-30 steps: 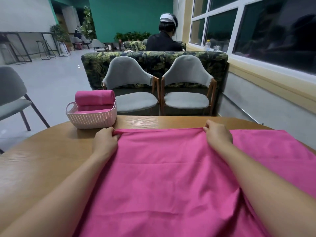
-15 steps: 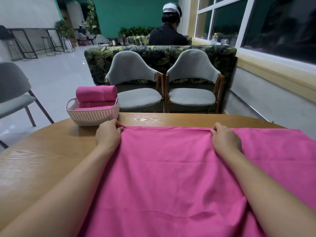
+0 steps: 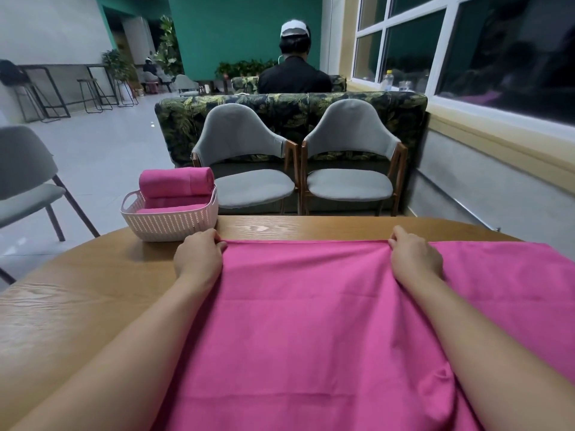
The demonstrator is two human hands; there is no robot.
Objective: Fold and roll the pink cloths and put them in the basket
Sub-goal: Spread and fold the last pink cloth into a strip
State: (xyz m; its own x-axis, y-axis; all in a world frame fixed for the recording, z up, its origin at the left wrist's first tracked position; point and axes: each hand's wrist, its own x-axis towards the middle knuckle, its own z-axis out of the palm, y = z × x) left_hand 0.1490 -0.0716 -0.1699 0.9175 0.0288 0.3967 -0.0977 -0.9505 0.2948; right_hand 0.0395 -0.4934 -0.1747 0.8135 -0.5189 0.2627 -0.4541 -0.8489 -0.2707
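Rolled cloths (image 3: 175, 181) already sit in the basket (image 3: 169, 223) at the table (image 3: 77, 306) far-left edge. Left grip (image 3: 199, 259) and right grip (image 3: 415, 259) pinch the far edge of the spread pink cloth (image 3: 311, 321). Folding and rolling look yet to come.

Rounded wooden table (image 3: 77, 306), grain visible. Large pink cloth (image 3: 311, 321) spread flat over near and right part, far hem kept short of far table edge. White perforated basket (image 3: 169, 223) set far left, just beside cloth corner.
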